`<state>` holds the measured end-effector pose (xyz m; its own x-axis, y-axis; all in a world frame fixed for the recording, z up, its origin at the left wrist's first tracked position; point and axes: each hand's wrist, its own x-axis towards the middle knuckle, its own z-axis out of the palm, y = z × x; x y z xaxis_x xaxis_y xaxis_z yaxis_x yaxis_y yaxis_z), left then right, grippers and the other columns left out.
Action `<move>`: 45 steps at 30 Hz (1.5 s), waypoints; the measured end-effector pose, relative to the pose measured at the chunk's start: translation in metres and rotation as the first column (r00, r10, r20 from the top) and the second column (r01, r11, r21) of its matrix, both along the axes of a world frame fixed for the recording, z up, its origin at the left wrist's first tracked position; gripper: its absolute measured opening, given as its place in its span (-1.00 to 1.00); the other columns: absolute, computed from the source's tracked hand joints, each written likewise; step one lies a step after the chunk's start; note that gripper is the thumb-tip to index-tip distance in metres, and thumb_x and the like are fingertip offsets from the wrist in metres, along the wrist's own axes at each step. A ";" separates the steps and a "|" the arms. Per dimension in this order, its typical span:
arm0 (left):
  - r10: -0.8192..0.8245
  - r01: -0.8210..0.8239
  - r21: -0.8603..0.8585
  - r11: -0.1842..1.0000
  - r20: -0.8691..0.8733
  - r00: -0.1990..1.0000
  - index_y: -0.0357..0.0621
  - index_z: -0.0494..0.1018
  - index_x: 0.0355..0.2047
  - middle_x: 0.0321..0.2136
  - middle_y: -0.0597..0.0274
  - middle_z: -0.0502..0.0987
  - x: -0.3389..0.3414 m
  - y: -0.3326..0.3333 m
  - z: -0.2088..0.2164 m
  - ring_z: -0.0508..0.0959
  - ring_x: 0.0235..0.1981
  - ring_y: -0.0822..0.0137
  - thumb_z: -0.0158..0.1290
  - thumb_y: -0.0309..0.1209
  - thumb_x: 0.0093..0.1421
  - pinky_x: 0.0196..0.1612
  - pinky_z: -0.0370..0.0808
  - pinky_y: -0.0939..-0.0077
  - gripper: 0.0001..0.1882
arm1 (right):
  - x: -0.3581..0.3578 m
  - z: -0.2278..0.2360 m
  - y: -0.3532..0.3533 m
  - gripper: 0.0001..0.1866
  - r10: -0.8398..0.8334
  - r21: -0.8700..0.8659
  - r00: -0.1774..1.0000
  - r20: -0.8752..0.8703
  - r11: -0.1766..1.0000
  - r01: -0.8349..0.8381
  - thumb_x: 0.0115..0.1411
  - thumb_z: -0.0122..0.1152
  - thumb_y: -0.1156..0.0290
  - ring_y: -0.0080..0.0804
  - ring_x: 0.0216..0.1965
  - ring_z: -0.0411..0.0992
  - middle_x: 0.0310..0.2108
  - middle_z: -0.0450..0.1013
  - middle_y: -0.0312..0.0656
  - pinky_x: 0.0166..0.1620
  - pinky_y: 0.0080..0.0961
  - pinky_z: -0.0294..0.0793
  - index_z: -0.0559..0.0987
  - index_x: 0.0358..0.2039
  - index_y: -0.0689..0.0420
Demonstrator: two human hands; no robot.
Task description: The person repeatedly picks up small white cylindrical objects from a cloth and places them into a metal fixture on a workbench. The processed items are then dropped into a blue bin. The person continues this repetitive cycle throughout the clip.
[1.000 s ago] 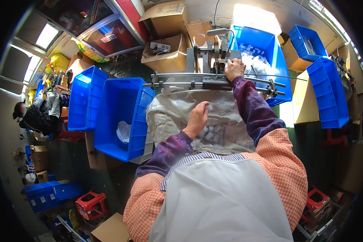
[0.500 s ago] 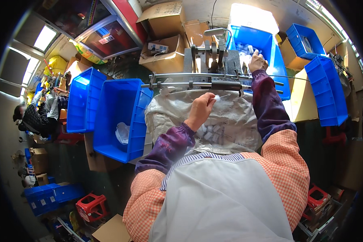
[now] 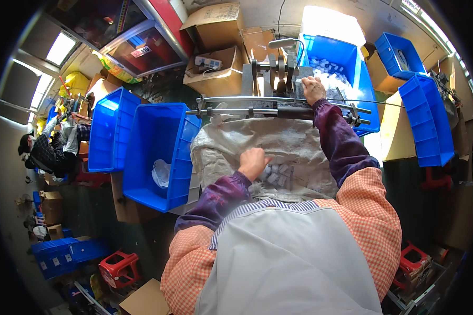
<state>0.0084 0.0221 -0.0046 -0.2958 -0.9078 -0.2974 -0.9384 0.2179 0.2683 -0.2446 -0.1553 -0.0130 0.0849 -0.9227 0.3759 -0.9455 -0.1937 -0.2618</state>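
Observation:
My left hand (image 3: 253,163) is over the crumpled grey-white sack cloth (image 3: 220,144). Its fingers are curled, but the thumb stands out apart from them, and nothing shows in its grip. Beside the thumb, several small white pieces (image 3: 276,176) lie in a hollow of the cloth. Across the cloth, my right hand (image 3: 314,90) is at the right side of a dark metal machine (image 3: 281,73). Its fingers are bent and pressed together; whatever they hold is hidden. Just beyond it stands a blue bin (image 3: 325,48) holding a heap of small white pieces (image 3: 331,73).
Metal rods (image 3: 231,111) run crosswise in front of the machine, with a lamp (image 3: 281,43) above it. A deep blue crate (image 3: 142,142) with a white bag stands left. Cardboard boxes (image 3: 215,79) are behind. A person (image 3: 42,152) sits far left.
My left hand has come down toward me over the white pieces; the small white piece with a thin wire has left its fingers. My right hand has moved from the bin to the machine.

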 end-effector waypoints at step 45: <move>-0.083 -0.072 -0.256 0.964 -0.545 0.834 -0.23 0.29 -0.19 -0.35 -0.05 0.41 -0.013 0.001 0.004 0.44 -0.31 -0.01 -0.16 -0.37 0.20 -0.25 0.39 0.22 -0.77 | 0.057 -0.017 -0.007 -0.75 -0.216 0.020 0.966 -0.140 0.975 0.221 0.03 0.02 0.24 -0.24 -0.08 0.18 -0.23 0.34 -0.25 -0.07 -0.24 0.09 0.54 -0.29 0.00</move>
